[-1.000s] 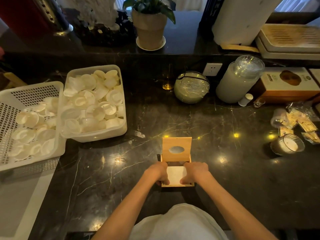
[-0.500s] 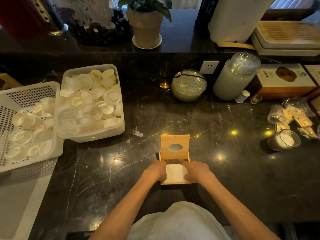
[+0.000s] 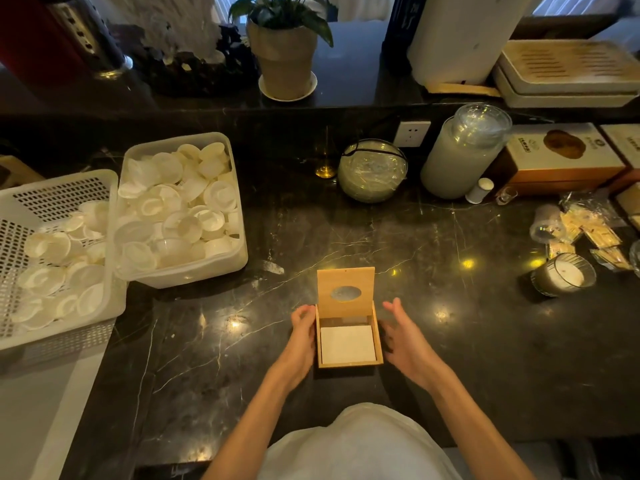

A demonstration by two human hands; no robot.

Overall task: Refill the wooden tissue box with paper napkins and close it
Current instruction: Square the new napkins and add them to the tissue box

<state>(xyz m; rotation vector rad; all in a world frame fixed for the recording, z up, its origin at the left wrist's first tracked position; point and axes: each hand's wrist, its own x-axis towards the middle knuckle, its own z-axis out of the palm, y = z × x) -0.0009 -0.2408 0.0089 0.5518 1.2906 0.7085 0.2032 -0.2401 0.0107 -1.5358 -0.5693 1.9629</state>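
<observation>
The wooden tissue box (image 3: 349, 364) sits on the dark marble counter just in front of me. Its lid (image 3: 345, 292), with an oval hole, stands up at the far side. A stack of white paper napkins (image 3: 347, 344) lies flat inside the box. My left hand (image 3: 303, 336) rests against the box's left wall with fingers curled at the rim. My right hand (image 3: 403, 341) hovers a little off the right wall, fingers spread and holding nothing.
Two white bins (image 3: 180, 271) (image 3: 20, 199) of small white cups fill the left. At the back stand a glass bowl (image 3: 372, 171), a tall jar (image 3: 460, 154) and a boxed item (image 3: 561, 157). A candle glass (image 3: 562, 275) and packets (image 3: 588, 230) lie at right.
Both hands have come off the napkins inside the box and moved out to its sides. The napkin stack now lies fully uncovered.
</observation>
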